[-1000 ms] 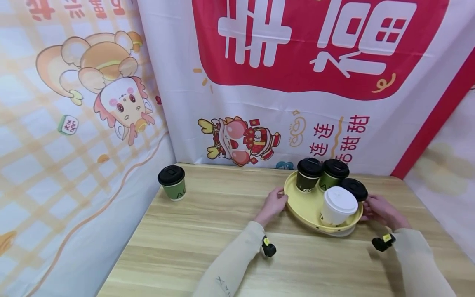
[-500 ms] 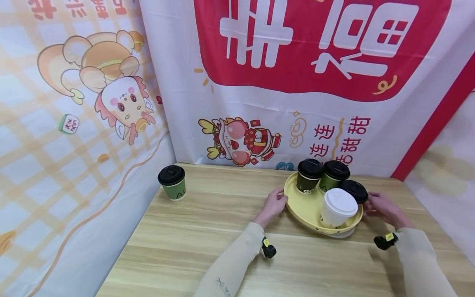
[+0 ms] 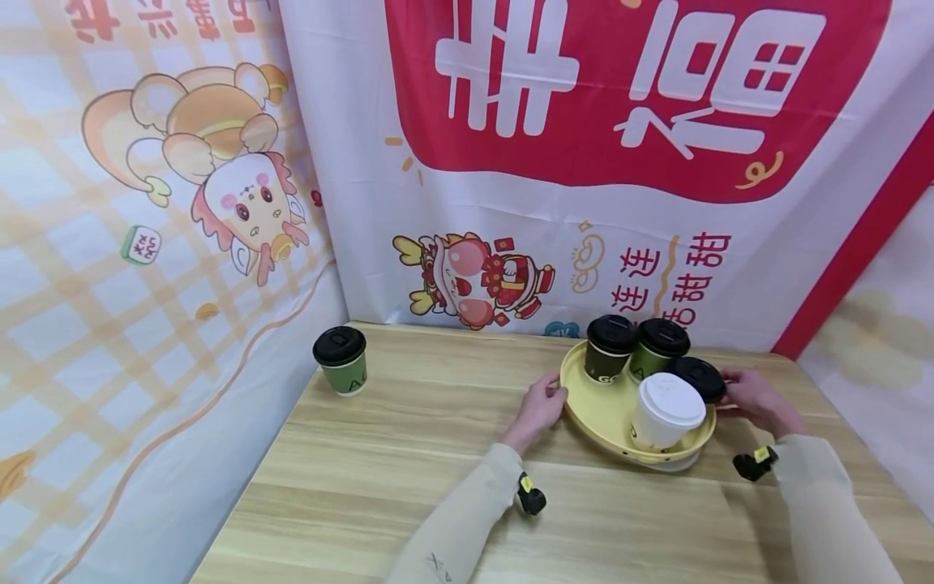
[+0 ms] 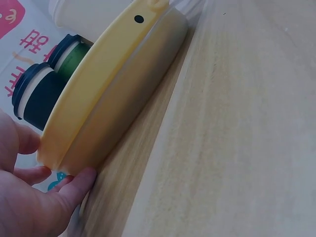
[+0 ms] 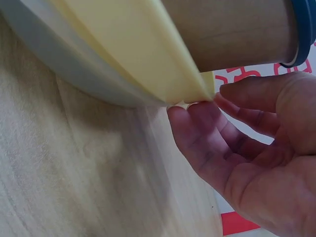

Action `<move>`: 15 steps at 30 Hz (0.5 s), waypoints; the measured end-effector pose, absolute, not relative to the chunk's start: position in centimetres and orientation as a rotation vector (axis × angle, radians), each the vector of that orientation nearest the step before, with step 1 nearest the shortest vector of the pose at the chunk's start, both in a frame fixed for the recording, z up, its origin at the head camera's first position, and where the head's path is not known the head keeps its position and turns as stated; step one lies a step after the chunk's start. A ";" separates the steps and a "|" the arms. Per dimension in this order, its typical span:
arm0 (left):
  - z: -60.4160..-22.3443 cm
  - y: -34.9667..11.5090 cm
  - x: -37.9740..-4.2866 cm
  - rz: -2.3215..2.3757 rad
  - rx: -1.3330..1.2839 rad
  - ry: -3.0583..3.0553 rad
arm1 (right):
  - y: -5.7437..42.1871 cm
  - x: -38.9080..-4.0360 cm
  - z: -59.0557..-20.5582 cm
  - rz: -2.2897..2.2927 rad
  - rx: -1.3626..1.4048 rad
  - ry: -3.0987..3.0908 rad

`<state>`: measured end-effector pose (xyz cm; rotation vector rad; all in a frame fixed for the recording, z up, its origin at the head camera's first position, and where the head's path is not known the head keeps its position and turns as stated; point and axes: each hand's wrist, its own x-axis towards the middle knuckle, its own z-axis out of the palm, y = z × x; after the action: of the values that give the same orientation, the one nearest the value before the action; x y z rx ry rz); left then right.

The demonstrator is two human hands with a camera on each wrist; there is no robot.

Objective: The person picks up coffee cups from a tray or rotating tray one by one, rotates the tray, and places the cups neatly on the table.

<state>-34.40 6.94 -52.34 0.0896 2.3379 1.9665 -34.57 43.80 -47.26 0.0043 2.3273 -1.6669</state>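
A round yellow tray [image 3: 594, 405] sits at the right of the table on a pale base, which shows under its front edge. On it stand a white-lidded white paper cup [image 3: 666, 412] and several black-lidded cups, among them a dark cup [image 3: 607, 353] and a green cup [image 3: 654, 350]. My left hand [image 3: 541, 401] grips the tray's left edge; in the left wrist view its fingers and thumb bend about the side. At the right edge, my right hand [image 3: 755, 397] holds the rim, fingertips below it and thumb by the top, as the right wrist view shows.
A green cup with a black lid [image 3: 343, 361] stands alone near the table's back left corner. Printed cloth [image 3: 496, 195] hangs behind the wooden table [image 3: 394, 454], and more cloth [image 3: 168, 341] borders its left side.
My right hand's fingers have shifted slightly toward the back along the rim. My left hand, the tray and its cups keep about the same places; the head view has shifted a little.
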 end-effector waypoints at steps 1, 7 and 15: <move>-52.4 6.9 -34.4 1.977 0.095 2.333 | 43.8 -34.5 -47.3 -1.668 0.004 2.330; -52.3 7.0 -34.3 2.008 0.087 2.297 | 43.7 -34.1 -47.5 -1.679 0.014 2.350; -52.5 7.1 -34.3 2.020 0.063 2.282 | 43.7 -33.7 -48.0 -1.642 0.013 2.396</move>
<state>-34.27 7.11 -52.48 0.0625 2.2824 2.0200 -33.69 43.68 -48.00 0.0126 2.3956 -1.6423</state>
